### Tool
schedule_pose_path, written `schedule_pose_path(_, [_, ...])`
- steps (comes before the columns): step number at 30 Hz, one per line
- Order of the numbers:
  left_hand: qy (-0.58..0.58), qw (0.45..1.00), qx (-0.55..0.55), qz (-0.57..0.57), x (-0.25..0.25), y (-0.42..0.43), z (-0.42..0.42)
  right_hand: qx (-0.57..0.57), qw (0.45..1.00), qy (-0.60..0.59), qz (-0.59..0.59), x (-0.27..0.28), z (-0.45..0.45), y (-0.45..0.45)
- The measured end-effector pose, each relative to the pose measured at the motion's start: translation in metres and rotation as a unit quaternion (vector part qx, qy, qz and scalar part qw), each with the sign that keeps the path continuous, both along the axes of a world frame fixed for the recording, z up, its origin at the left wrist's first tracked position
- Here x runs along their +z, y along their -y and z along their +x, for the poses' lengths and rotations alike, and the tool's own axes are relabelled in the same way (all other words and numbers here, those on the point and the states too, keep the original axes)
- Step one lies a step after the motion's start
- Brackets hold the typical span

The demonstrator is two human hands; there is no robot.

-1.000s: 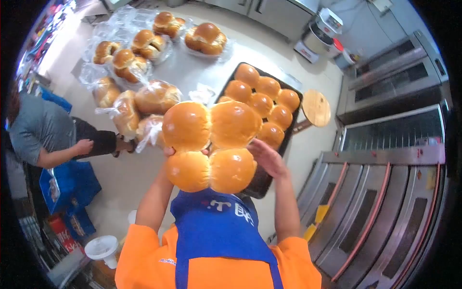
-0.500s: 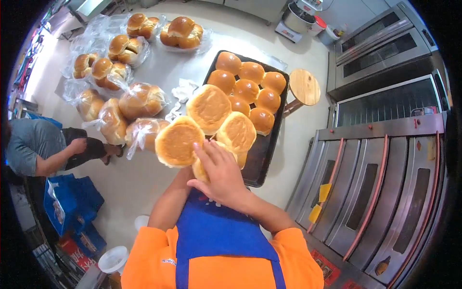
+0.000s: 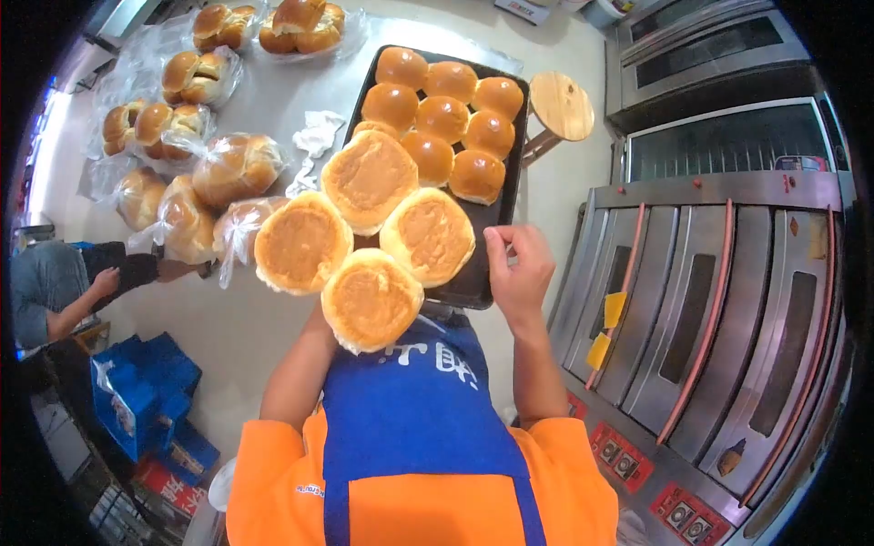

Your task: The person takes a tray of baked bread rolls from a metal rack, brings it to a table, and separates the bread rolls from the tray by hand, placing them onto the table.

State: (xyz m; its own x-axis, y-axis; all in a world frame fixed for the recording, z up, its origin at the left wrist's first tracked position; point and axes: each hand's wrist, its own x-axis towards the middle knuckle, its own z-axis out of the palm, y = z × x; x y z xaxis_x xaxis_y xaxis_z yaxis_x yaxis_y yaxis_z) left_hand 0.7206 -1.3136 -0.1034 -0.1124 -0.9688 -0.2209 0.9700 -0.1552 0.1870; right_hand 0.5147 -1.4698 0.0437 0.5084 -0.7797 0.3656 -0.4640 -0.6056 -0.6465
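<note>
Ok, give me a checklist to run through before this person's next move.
1. Bun cluster in one piece: ok, four buns joined, undersides facing the camera.
2. Left hand's grip: cannot tell, the hand is hidden behind the cluster.
3. Right hand off the cluster: ok, it is beside the near end of the tray.
4. Bare space in tray: ok, some shows at that end.
5. Cluster clear of bagged bread: cannot tell, they overlap in view.

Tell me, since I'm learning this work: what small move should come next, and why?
Probably bring the right hand in to steady the four upturned buns: it is apart from them, seemingly with nothing in it, while the left hand is hidden and its arm leads beneath them.
</note>
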Motion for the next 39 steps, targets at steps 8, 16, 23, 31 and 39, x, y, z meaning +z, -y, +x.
schedule_pose_path(8, [0.000,0.998,-0.057,-0.026,-0.014,-0.011,-0.002,0.071,0.996,0.032,-0.030,-0.002,0.005,-0.027])
schedule_pose_path(16, [-0.008,0.992,-0.115,-0.041,-0.024,-0.004,-0.001,0.246,0.941,-0.060,-0.223,-0.001,0.061,-0.030])
schedule_pose_path(23, [-0.010,0.992,-0.108,-0.058,-0.020,0.001,-0.003,0.184,0.960,-0.011,-0.212,0.008,0.048,-0.025])
schedule_pose_path(31, [-0.005,0.995,-0.057,-0.080,-0.012,0.013,-0.008,0.110,0.971,-0.010,-0.214,0.010,0.046,-0.038])
schedule_pose_path(39, [0.010,0.984,0.125,-0.127,0.015,0.054,-0.020,0.128,0.986,0.020,0.108,0.016,0.011,-0.040])
